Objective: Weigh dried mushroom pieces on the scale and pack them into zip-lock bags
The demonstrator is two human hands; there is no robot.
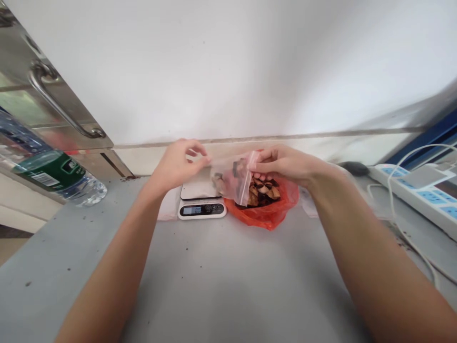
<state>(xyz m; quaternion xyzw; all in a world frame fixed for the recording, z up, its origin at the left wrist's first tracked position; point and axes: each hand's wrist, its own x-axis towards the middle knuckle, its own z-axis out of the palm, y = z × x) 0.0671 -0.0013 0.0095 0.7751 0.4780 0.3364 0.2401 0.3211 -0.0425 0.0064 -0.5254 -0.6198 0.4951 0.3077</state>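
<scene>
My left hand (176, 164) has its fingers (200, 162) pinched together on one end of a small clear zip bag (230, 178), thumb and forefinger closed on the plastic. My right hand (285, 164) has its fingers (259, 166) clamped on the other end, right at the red zip strip (247, 183), which runs down at a tilt from my fingertips. The bag hangs between both hands, lifted off the counter (228, 276), with dark and tan dried pieces showing through the film. How many pieces are inside I cannot tell; the plastic is blurred.

Just below the bag sits a small digital scale (202, 202), its platform partly hidden by my left hand and the bag, its lit display facing me. Touching the scale's right side is an open orange plastic bag (267, 214) lying on the counter, holding more of the same brown dried slices (266, 190) under my right hand.

Further out, a water bottle (53, 169) with a green label lies on its side at the left edge. At the far right, a white power strip (421, 195) rests on the counter with a white cable (410, 238) trailing from it. A pale wall (228, 71) stands behind everything.
</scene>
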